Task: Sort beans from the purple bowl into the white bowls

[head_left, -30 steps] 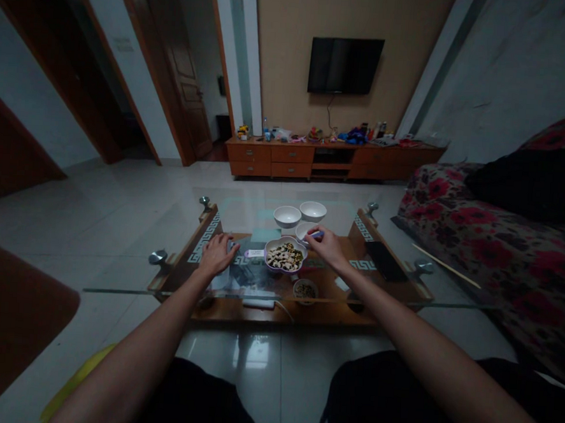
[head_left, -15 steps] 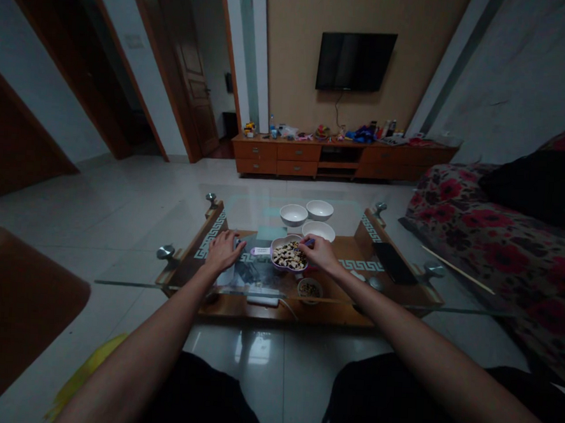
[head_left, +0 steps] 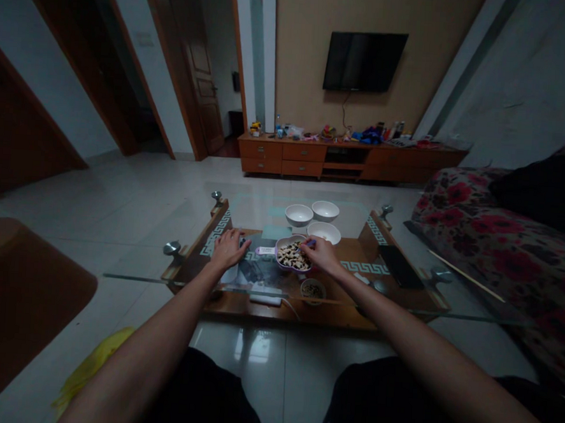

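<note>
Right hand (head_left: pixel 322 255) gripping utensil (head_left: pixel 312 243) (purple) over bowl (head_left: pixel 283 241), left hand (head_left: pixel 229 249) apart

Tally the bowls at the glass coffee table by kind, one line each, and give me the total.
Plain white round bowls: 3
Purple-and-white flower-shaped bowl holding pale and dark pieces: 1
Small pale round bowl with dark bits, seen through the glass near its front edge: 1
Total: 5

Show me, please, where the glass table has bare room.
The glass table looks bare left of the white bowls, toward the far-left metal support, and right of them, toward the far-right support. Crowded: the middle, with the right hand at the filled bowl.
</note>
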`<action>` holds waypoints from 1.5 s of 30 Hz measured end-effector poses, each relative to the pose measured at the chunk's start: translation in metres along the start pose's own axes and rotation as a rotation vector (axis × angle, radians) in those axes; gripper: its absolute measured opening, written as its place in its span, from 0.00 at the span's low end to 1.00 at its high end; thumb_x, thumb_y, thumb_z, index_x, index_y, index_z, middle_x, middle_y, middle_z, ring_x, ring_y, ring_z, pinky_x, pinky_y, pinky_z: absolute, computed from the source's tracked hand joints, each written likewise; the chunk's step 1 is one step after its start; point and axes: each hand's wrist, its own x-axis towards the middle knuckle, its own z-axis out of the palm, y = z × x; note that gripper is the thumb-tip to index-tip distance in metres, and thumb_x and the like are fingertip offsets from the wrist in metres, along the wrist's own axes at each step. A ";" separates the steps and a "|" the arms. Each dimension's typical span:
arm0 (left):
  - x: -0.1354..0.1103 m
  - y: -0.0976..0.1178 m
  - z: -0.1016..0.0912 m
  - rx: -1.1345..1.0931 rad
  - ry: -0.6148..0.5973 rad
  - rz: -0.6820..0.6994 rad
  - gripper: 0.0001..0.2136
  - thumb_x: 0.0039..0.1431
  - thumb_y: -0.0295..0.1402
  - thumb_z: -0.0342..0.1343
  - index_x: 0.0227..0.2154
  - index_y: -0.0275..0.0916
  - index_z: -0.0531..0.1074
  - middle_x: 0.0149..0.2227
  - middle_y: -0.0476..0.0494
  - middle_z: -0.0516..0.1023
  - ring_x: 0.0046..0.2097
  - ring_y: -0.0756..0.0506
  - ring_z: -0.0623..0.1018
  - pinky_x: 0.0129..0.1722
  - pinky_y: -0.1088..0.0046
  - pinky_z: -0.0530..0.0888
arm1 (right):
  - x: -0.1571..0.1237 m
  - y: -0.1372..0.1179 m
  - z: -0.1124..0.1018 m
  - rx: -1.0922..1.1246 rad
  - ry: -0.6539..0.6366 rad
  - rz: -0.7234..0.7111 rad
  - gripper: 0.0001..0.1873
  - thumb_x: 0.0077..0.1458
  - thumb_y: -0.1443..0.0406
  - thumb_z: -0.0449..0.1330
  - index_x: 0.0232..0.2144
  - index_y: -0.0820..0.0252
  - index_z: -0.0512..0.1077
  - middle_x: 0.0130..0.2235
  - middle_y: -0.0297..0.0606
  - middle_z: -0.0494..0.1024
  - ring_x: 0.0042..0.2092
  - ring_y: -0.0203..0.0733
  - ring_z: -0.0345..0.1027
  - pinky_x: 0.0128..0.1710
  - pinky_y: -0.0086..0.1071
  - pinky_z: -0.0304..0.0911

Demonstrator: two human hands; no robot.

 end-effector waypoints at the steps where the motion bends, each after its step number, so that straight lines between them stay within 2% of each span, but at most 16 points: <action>1: 0.000 0.000 0.000 0.001 0.002 0.002 0.27 0.73 0.51 0.43 0.65 0.40 0.66 0.70 0.33 0.65 0.72 0.34 0.62 0.71 0.46 0.59 | 0.000 -0.001 0.001 -0.006 -0.001 0.004 0.05 0.61 0.62 0.66 0.37 0.56 0.81 0.33 0.37 0.85 0.34 0.42 0.77 0.34 0.30 0.64; 5: 0.000 0.000 0.000 0.009 0.017 0.002 0.27 0.73 0.51 0.44 0.65 0.40 0.66 0.69 0.33 0.65 0.71 0.34 0.63 0.71 0.48 0.60 | 0.003 -0.005 -0.006 0.009 0.040 0.015 0.05 0.60 0.62 0.66 0.36 0.55 0.81 0.32 0.36 0.85 0.34 0.43 0.78 0.34 0.30 0.64; 11: -0.001 0.000 0.000 0.010 0.013 0.007 0.27 0.73 0.51 0.44 0.65 0.40 0.67 0.70 0.32 0.64 0.73 0.35 0.60 0.72 0.48 0.59 | 0.016 0.004 -0.056 0.101 0.334 0.044 0.12 0.61 0.55 0.64 0.38 0.56 0.81 0.37 0.42 0.86 0.36 0.48 0.79 0.37 0.34 0.68; 13: -0.001 0.001 0.000 0.005 0.016 0.008 0.27 0.73 0.51 0.43 0.65 0.40 0.67 0.70 0.32 0.65 0.73 0.35 0.60 0.72 0.47 0.59 | 0.014 0.004 -0.063 0.112 0.360 0.037 0.12 0.61 0.55 0.64 0.39 0.56 0.81 0.37 0.43 0.86 0.37 0.48 0.80 0.39 0.35 0.70; 15: 0.000 0.001 0.000 -0.002 0.015 0.008 0.27 0.73 0.52 0.43 0.65 0.40 0.66 0.69 0.32 0.66 0.72 0.35 0.61 0.72 0.46 0.59 | 0.009 0.001 -0.059 0.142 0.281 -0.026 0.11 0.61 0.56 0.64 0.38 0.56 0.80 0.38 0.42 0.86 0.38 0.47 0.80 0.41 0.36 0.71; 17: 0.000 0.001 -0.001 -0.004 0.012 0.006 0.28 0.73 0.52 0.43 0.65 0.41 0.66 0.69 0.33 0.65 0.72 0.34 0.62 0.71 0.46 0.60 | 0.003 -0.005 -0.047 0.162 0.144 -0.082 0.08 0.60 0.58 0.64 0.37 0.55 0.80 0.37 0.39 0.86 0.38 0.45 0.80 0.40 0.34 0.71; 19: 0.000 0.001 -0.001 -0.001 0.010 0.000 0.28 0.72 0.52 0.43 0.66 0.40 0.66 0.70 0.32 0.64 0.72 0.33 0.62 0.71 0.46 0.60 | 0.001 -0.009 -0.034 0.152 0.058 -0.075 0.05 0.58 0.61 0.65 0.35 0.55 0.80 0.35 0.37 0.86 0.37 0.44 0.80 0.38 0.33 0.70; 24: 0.000 0.002 -0.001 0.015 0.000 -0.001 0.28 0.73 0.52 0.43 0.66 0.40 0.66 0.70 0.32 0.64 0.73 0.34 0.61 0.72 0.46 0.59 | 0.004 -0.007 -0.024 0.174 0.056 -0.008 0.05 0.58 0.62 0.66 0.36 0.56 0.80 0.34 0.37 0.85 0.36 0.43 0.79 0.37 0.32 0.69; 29: 0.001 0.000 0.001 0.021 0.010 0.004 0.28 0.73 0.52 0.43 0.65 0.39 0.66 0.69 0.32 0.66 0.72 0.33 0.62 0.72 0.46 0.60 | 0.000 -0.001 -0.028 0.193 -0.108 -0.124 0.03 0.57 0.64 0.67 0.34 0.57 0.80 0.34 0.36 0.85 0.35 0.41 0.77 0.36 0.30 0.68; 38: -0.001 0.001 -0.001 0.019 0.010 0.000 0.28 0.73 0.52 0.43 0.65 0.39 0.67 0.70 0.31 0.64 0.73 0.34 0.61 0.72 0.46 0.60 | -0.006 -0.006 -0.029 0.055 -0.125 -0.187 0.03 0.56 0.65 0.68 0.34 0.54 0.82 0.34 0.35 0.84 0.36 0.42 0.75 0.39 0.32 0.66; 45: 0.000 0.000 0.000 0.017 0.010 0.007 0.27 0.73 0.52 0.44 0.65 0.40 0.66 0.69 0.33 0.66 0.73 0.34 0.61 0.72 0.46 0.59 | -0.006 -0.008 -0.021 -0.067 -0.125 -0.193 0.04 0.61 0.64 0.66 0.37 0.54 0.82 0.33 0.37 0.84 0.34 0.43 0.75 0.37 0.32 0.63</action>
